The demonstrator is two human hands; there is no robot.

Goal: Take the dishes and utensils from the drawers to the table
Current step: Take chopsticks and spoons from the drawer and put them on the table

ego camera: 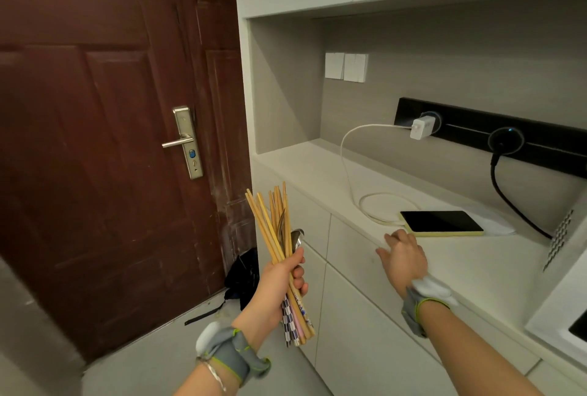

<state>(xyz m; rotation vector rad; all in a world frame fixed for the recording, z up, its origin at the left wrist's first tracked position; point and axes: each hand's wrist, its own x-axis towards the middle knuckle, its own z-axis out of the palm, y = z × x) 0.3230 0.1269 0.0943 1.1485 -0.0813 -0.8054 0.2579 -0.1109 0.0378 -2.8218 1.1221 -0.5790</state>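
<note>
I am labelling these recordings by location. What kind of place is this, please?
Probably a small home kitchen beside the entrance: white cabinets under a counter, a wall socket strip, a brown front door. The left hand holds chopsticks.

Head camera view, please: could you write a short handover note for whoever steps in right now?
Left hand: closed around a bundle of chopsticks with a metal spoon among them, held upright in front of the cabinet.
Right hand: empty, fingers open, resting at the countertop edge above the white drawer fronts, which look shut.
Nearby on the counter: a phone on charge.
Done: utensils are out and in hand.
Left: no dishes are in view yet; fetch them, then carry everything to the table, which is out of frame.
</note>
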